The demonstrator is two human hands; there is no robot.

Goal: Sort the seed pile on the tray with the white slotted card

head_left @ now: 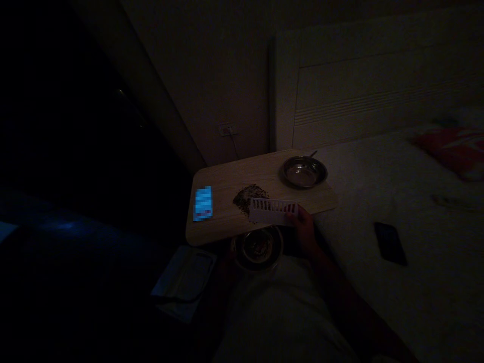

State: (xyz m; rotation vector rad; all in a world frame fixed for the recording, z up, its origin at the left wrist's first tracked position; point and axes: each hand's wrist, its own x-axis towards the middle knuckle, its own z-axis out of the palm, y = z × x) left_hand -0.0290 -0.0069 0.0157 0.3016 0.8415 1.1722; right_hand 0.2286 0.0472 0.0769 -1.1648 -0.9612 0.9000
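Observation:
My right hand grips the right end of a white slotted plastic piece that lies along the near side of a pale wooden board. A small heap of dark seeds or grains sits just behind the white piece. A metal bowl holding dark bits is just below the board's near edge, over my lap. My left hand is hard to make out in the dark; a dim shape beside that bowl may be it.
A second, empty-looking metal bowl stands at the board's far right. A lit phone lies on the board's left. A dark phone rests on the bed at right. A pale flat object lies lower left. The room is very dark.

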